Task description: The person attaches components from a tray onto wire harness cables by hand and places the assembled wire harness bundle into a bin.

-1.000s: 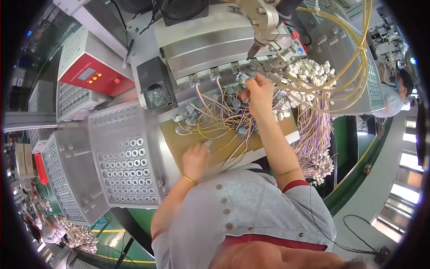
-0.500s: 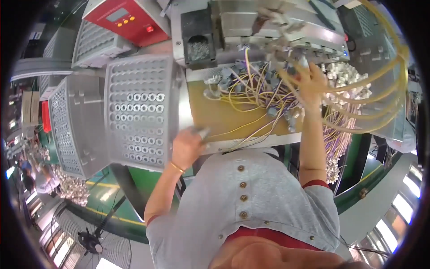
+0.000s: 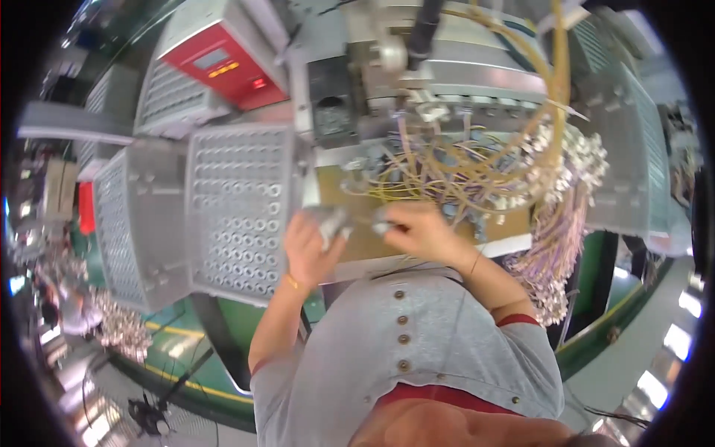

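Observation:
My left hand (image 3: 309, 247) is closed round a small grey-and-white part (image 3: 329, 220), blurred by motion, in front of the work board (image 3: 350, 248). Across a narrow gap, my right hand (image 3: 423, 237) pinches a small grey piece (image 3: 381, 222), its fingertips facing the left hand. The exact kind of either piece is too smeared to make out. Behind both hands spreads a tangle of yellow and purple wires (image 3: 417, 179) with grey connectors among them. Beyond the wires stands a metal machine (image 3: 477, 79) with wires hanging at its front edge.
To the left a grey tray (image 3: 237, 160) holds rows of ring-shaped parts, with a second tray (image 3: 115, 223) beside it. A red control box (image 3: 231, 71) and a black bin (image 3: 331, 112) stand behind. At right hang yellow tubes (image 3: 557, 97) and a wire bundle with white connectors (image 3: 558, 231).
My right hand has come from the wires at the back right down to the front middle, near my left hand. The left hand stays in front of the board, and the view has shifted slightly.

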{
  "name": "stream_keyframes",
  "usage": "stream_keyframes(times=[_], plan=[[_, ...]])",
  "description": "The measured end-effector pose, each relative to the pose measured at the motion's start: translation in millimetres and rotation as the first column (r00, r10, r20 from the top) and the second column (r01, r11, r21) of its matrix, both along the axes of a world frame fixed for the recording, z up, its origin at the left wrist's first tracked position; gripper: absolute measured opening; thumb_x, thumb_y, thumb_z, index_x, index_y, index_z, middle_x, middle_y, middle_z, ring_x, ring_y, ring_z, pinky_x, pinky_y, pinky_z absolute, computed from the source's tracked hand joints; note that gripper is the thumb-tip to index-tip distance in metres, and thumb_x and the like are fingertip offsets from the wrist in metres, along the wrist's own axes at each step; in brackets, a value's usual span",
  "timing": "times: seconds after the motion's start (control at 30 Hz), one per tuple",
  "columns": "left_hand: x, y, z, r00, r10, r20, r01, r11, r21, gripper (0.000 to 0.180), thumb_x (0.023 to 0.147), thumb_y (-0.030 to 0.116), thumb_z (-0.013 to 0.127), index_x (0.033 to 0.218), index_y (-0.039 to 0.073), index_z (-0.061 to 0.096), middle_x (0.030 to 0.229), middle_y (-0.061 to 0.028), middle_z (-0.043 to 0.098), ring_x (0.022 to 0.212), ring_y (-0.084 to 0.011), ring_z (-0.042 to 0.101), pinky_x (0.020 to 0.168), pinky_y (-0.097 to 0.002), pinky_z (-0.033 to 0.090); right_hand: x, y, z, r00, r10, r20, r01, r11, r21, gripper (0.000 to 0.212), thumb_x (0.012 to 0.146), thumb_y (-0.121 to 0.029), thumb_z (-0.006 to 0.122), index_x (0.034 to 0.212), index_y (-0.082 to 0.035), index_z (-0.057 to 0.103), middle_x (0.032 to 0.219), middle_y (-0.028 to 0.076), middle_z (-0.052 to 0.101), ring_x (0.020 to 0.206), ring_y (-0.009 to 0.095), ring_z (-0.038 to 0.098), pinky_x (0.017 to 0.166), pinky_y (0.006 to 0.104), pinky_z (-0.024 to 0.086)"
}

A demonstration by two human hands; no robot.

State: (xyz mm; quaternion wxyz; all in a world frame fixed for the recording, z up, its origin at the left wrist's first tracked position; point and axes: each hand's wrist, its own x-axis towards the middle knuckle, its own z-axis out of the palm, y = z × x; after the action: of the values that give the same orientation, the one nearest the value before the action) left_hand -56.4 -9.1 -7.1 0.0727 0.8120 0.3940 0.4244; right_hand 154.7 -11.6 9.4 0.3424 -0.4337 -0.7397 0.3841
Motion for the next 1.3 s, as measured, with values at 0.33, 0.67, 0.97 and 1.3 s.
stream_keyframes(times=[0.33,0.67,0.97,1.3], plan=[[-151,67,-106,0.213,0.842,-0.496,-0.896,0.371,0.244,0.026,0.069,0.028,0.061,0.081,0.004,0.063,0.084,-0.0141,0.055,0.08,-0.034,0.048,0.077,-0.039,0.038,22,0,18,0.958,-0.219,-0.184,0.142,0.922,-0.36,0.009,0.07,-0.002,0.06,0.078,0.001,0.055,0.07,-0.001,0.052,0.062,0.004,0.047,0.052,0.0179,0.039],[-10,30,-8,0.562,0.495,0.663,0.331,0.6,-0.728,0.03,0.079,0.011,0.055,0.106,-0.001,0.052,0.09,-0.0087,0.059,0.074,-0.0147,0.057,0.061,-0.0263,0.047,3,18,12,0.972,-0.202,-0.121,0.176,0.964,-0.197,0.012,0.073,-0.005,0.058,0.084,0.001,0.057,0.062,-0.002,0.052,0.054,0.002,0.046,0.046,0.0177,0.038],[53,4,14,0.539,0.282,0.793,0.625,0.496,-0.602,0.034,0.078,0.004,0.057,0.11,-0.004,0.048,0.095,-0.0122,0.058,0.07,-0.0149,0.057,0.051,-0.023,0.047,16,10,-12,0.967,-0.225,-0.116,0.179,0.932,-0.314,0.007,0.073,-0.005,0.058,0.076,-0.001,0.053,0.065,-0.003,0.051,0.056,0.002,0.045,0.047,0.0178,0.037],[66,2,26,0.591,0.184,0.785,0.591,0.564,-0.577,0.029,0.078,0.0,0.056,0.106,-0.005,0.051,0.093,-0.0087,0.059,0.075,-0.0124,0.056,0.062,-0.0232,0.046,22,13,30,0.989,-0.149,-0.011,0.149,0.989,-0.004,0.009,0.066,-0.006,0.057,0.07,-0.002,0.049,0.054,-0.003,0.042,0.05,0.004,0.035,0.042,0.0222,0.03]])
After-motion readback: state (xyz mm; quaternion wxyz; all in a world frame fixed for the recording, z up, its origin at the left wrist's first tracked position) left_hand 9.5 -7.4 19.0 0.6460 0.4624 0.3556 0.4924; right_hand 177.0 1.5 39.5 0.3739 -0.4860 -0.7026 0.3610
